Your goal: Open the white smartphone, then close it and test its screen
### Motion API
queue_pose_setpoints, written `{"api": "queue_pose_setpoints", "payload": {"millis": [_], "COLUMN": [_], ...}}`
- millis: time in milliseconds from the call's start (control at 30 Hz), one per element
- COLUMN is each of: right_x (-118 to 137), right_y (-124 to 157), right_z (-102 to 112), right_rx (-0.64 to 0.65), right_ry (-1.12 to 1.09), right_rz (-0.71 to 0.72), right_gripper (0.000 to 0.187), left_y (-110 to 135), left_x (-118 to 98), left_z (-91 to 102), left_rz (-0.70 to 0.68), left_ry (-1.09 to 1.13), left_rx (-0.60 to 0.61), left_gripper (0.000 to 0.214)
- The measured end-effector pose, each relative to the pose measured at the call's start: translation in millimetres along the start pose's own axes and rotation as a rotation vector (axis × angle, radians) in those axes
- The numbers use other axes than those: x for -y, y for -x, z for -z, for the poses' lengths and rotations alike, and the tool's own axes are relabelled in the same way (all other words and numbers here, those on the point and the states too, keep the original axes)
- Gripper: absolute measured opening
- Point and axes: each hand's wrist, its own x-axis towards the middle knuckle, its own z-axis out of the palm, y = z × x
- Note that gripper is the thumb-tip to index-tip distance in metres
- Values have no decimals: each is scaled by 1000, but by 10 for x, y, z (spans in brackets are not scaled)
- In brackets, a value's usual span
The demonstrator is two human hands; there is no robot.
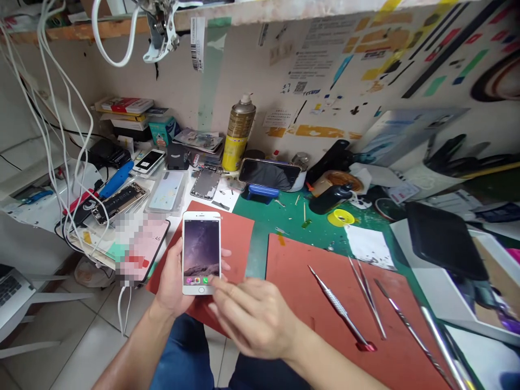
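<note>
My left hand [171,279] holds a white smartphone [201,252] upright from behind, with fingertips showing past its right edge. The phone's screen is lit, with a starry mountain picture and a row of icons along the bottom. At the lower right corner of that screen, a finger of my right hand [254,314] touches or nearly touches the icons. The other fingers of this hand are curled in, and no object shows in them. Under the phone lies a reddish-brown mat [239,230]. A second phone [151,252], partly blurred out, lies left of my hands.
On the right mat [292,281] lie a precision knife [335,300], tweezers [368,298] and a thin metal pry tool [406,325]. A yellow spray can [239,132] stands behind a propped phone [268,174]. White cables [77,108] hang at the left. An open box [442,281] stands at the right.
</note>
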Motion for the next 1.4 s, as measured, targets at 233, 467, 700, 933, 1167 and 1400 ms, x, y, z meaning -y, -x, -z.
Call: {"api": "queue_pose_setpoints", "payload": {"millis": [233, 467, 700, 933, 1167, 1400], "right_x": [-51, -114, -45, 9, -19, -33], "right_y": [18, 0, 12, -6, 11, 46], "right_z": [18, 52, 30, 0, 5, -9], "right_rx": [4, -95, -74, 110, -17, -116], "right_ry": [9, 46, 20, -53, -35, -8], "right_rz": [56, -114, -111, 49, 5, -92], "right_gripper": [14, 16, 15, 17, 16, 14], "left_y": [-8, -17, -23, -2, -13, -5], "left_x": [3, 24, 23, 24, 40, 40], "left_z": [37, 34, 26, 36, 34, 45], "left_rz": [33, 12, 6, 59, -16, -17], "left_ry": [17, 96, 36, -30, 3, 4], "left_rx": [55, -5, 8, 66, 68, 62], "left_gripper": [67, 52, 59, 69, 61, 59]}}
